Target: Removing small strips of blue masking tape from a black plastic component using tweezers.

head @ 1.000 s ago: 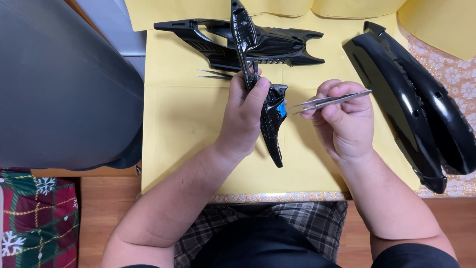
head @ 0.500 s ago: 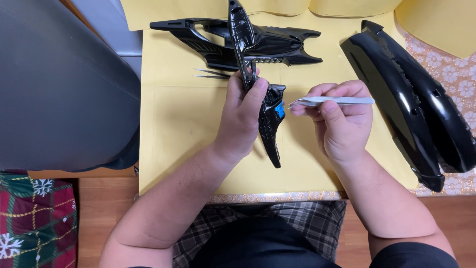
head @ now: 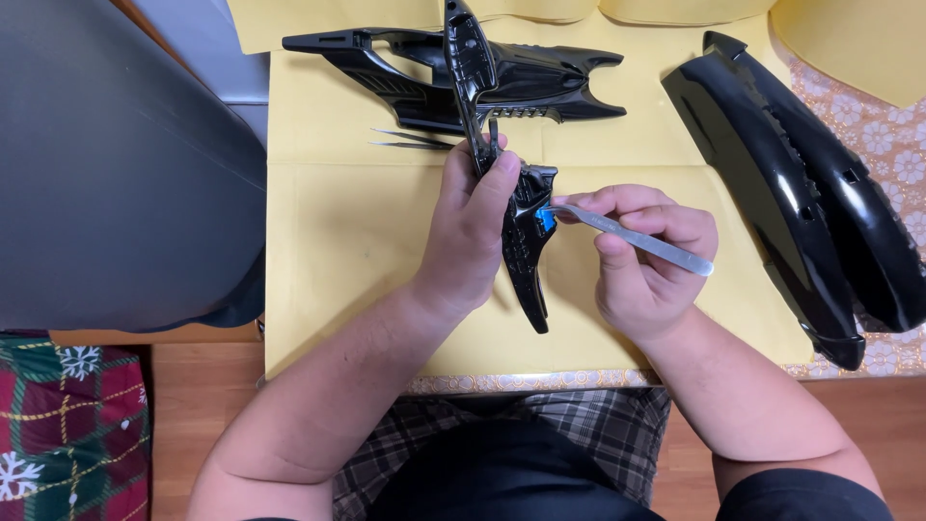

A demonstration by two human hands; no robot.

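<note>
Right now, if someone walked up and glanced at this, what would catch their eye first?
Probably the left hand at the centre, gripping a long glossy black plastic part above the yellow sheet. The right hand brings metal tweezers to a small blue piece on it. Next, the big black curved shell on the right, and a flat black frame at the top.

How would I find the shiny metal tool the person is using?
Start at the yellow paper sheet covering the table. Above its middle, the right hand pinches silver metal tweezers, tips at a blue spot on the black plastic part. The spare tweezers lie untouched.
</note>
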